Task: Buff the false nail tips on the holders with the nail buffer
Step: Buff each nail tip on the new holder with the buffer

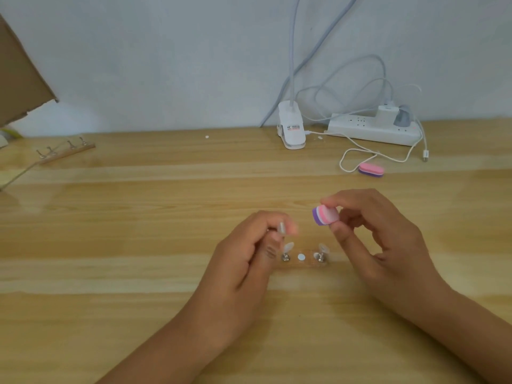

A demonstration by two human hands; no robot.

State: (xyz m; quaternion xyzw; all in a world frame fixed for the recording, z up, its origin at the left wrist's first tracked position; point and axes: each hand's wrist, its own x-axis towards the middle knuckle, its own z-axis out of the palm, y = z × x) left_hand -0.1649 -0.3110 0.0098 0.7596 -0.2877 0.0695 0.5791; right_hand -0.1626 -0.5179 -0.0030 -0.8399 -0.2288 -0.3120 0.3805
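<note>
My right hand point(379, 236) pinches a pink, white and purple nail buffer point(324, 215) between thumb and fingertips, lifted above the table. My left hand point(246, 256) pinches a small metal holder with a clear false nail tip point(282, 228), raised off the base. Below, between my hands, a clear base strip point(301, 262) carries two more metal holders, each with a clear nail tip point(288, 248) point(322, 248), and a white round spot point(301, 256) between them. The buffer and the held tip are apart.
A second pink and purple buffer point(371, 169) lies at the far right by a white cable. A white clip lamp base point(291, 128) and power strip point(371, 128) stand against the wall. A wooden strip with holders point(65, 152) lies far left, beside cardboard point(19, 79).
</note>
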